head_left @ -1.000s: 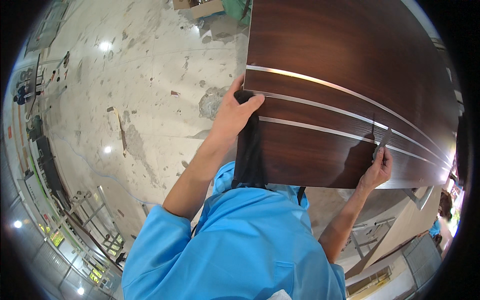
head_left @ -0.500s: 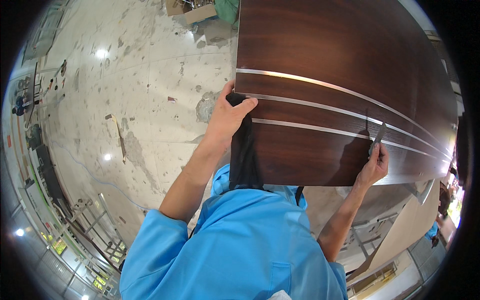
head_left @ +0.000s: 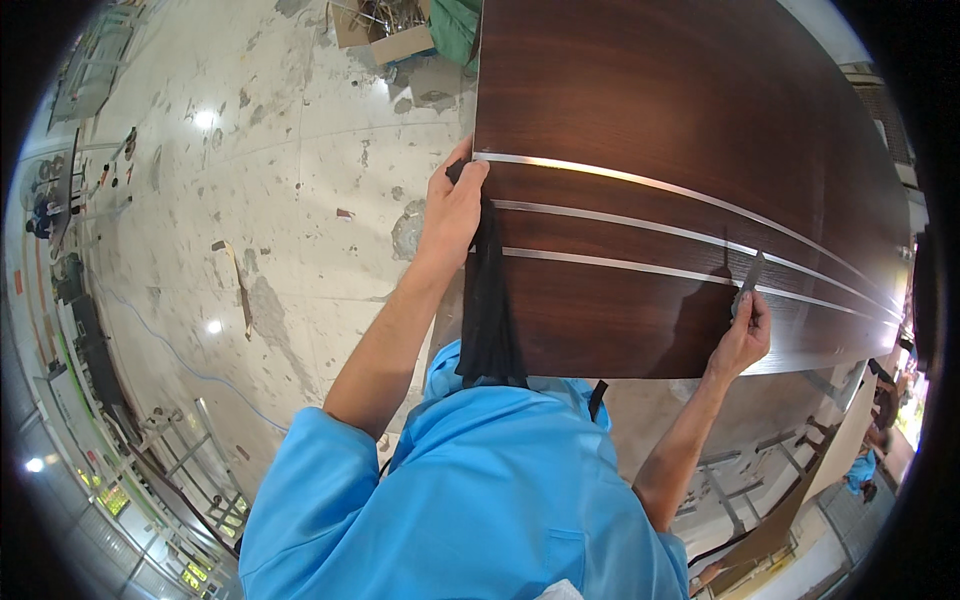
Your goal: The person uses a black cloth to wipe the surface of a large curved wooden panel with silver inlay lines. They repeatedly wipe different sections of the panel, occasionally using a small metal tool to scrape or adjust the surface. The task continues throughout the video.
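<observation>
A large dark-brown wood-grain panel (head_left: 640,100) with three thin silvery strips (head_left: 620,222) lies in front of me. My left hand (head_left: 454,210) is closed on a black cloth (head_left: 490,300) at the panel's left edge, its thumb at the end of the farthest strip. From there the cloth hangs down along that edge toward my waist. On the panel's right part, my right hand (head_left: 742,338) grips a flat grey blade (head_left: 753,270) between thumb and fingers. The blade points away from me, over the nearer strips, and casts a shadow; whether it touches the surface I cannot tell.
An open cardboard box (head_left: 400,42) of metal pieces and a green bag (head_left: 455,30) stand beyond the panel's left side. A curved strip (head_left: 236,280) and a blue cable (head_left: 165,335) lie on the stained floor. Metal frames (head_left: 190,445) stand at left; another person (head_left: 862,470) is at far right.
My left hand has slid away from me along the panel's left edge, from the middle strip to the farthest one, with the cloth. My right hand and blade have shifted slightly left.
</observation>
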### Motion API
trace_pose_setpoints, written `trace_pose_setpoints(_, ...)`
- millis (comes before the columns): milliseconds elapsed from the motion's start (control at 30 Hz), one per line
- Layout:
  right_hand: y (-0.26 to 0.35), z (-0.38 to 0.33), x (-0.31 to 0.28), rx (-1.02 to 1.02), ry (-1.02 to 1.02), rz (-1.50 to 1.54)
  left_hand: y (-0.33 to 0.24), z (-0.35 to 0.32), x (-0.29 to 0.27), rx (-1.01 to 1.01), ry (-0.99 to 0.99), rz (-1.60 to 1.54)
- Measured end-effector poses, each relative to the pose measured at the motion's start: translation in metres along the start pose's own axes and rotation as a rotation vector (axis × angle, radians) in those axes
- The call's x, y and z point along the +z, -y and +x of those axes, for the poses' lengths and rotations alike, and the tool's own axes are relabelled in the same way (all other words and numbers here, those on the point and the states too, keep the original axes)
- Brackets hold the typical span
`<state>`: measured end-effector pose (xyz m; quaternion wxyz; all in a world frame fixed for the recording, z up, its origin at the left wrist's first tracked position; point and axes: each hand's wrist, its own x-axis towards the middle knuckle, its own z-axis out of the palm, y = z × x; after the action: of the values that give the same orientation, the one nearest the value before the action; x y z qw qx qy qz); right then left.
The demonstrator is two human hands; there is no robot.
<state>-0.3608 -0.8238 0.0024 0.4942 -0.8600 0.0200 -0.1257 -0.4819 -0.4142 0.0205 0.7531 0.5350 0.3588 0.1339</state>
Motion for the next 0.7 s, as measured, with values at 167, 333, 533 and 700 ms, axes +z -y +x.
trace_pose_setpoints(167,-0.003,0.0,-0.001,-0.02,0.014,0.014,-0.003,-0.003,-0.001,0.067,0.024,0.113)
trace_pose_setpoints(333,-0.004,0.002,-0.001,-0.008,0.018,0.035,-0.005,0.006,-0.001,0.088,-0.006,0.397)
trace_pose_setpoints(533,-0.006,0.002,-0.002,-0.004,0.013,0.04,-0.005,0.019,-0.016,0.184,0.012,0.603)
trace_pose_setpoints(700,-0.01,0.002,-0.003,0.019,-0.009,-0.019,-0.012,0.014,-0.027,0.025,0.158,0.142)
